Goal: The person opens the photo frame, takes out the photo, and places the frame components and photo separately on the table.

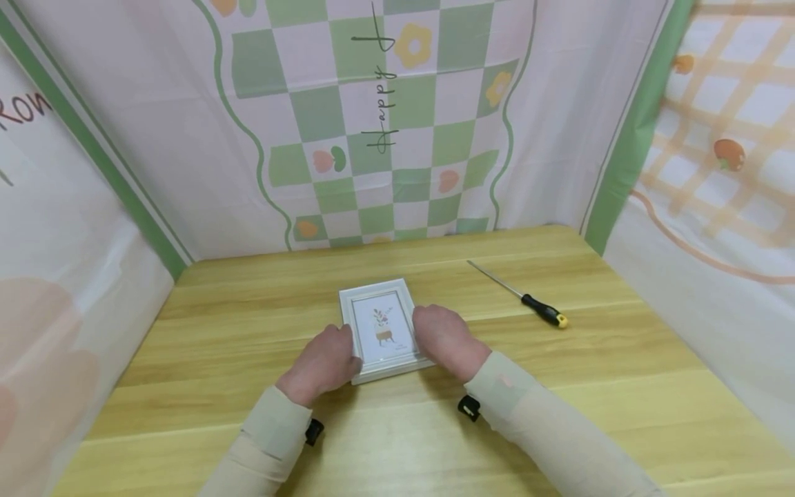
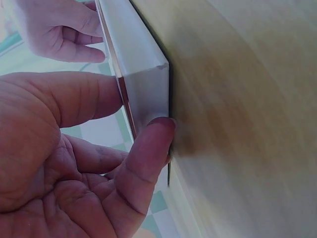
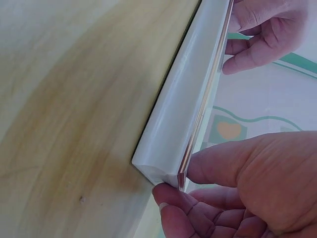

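Hands, left hand (image 1: 323, 362) and right hand (image 1: 448, 339), grip a white picture frame (image 1: 390, 366) from opposite sides, each with its thumb at the front edge and curled fingers against the side; the frame lies face up on the wooden table (image 1: 205, 345), slightly turned, its print (image 1: 383, 330) showing flowers on a small brown stand; pale sleeves (image 1: 559, 435) cover the forearms; to the right, apart from the frame, lies a screwdriver (image 1: 535, 306) with a black and yellow handle; behind hangs a green-and-white checked cloth (image 1: 313, 114).
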Tool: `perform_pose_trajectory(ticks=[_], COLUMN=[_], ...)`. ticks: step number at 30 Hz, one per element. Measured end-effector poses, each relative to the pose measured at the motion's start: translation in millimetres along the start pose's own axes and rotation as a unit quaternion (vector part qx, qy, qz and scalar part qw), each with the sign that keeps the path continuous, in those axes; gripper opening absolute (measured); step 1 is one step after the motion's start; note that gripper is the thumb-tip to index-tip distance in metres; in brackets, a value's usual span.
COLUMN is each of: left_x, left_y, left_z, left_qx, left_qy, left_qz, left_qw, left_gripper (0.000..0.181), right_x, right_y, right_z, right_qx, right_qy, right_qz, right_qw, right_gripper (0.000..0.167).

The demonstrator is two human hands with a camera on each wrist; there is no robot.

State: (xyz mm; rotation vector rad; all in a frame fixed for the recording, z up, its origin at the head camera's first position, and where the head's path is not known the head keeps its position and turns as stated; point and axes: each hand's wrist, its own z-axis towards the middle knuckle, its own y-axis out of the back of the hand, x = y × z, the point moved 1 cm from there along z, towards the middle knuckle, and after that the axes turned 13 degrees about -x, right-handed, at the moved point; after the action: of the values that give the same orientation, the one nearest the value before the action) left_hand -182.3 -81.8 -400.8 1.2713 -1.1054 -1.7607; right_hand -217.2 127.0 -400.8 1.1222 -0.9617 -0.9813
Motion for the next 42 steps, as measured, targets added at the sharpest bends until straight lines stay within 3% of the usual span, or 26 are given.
perform_pose_trajectory(ticks=[14,24,31,42], left_x=[-4.1,-6.9,-9.0,-12.1], left_y=[-2.2,-4.3,-5.3,-6.6], left_z=[3.7,6.7,8.1,8.2], left_qx=[0.007,0.013,0.021,0.016], left_qy=[-0.015,0.002,0.013,-0.010], left_qz=[0.033,0.023,0.012,0.022], left_qw=[0.9993,0.9996,0.9996,0.9996], left_gripper=[0.017,0.016,0.016,0.019], right_x=[-8.9,-16.7,-21.0,-24.2], right_y=[3.9,6.9,9.7,17.5], right_z=[0.0,0.1,-2.3,-3.1], right_qx=[0.039,0.077,0.076,0.069], right_qy=[-0.038,-0.044,-0.061,-0.081], right_qz=[0.018,0.019,0.019,0.046], right_qw=[0.9984,0.9959,0.9950,0.9933], right_gripper=[0.013,0.020,0.022,0.021])
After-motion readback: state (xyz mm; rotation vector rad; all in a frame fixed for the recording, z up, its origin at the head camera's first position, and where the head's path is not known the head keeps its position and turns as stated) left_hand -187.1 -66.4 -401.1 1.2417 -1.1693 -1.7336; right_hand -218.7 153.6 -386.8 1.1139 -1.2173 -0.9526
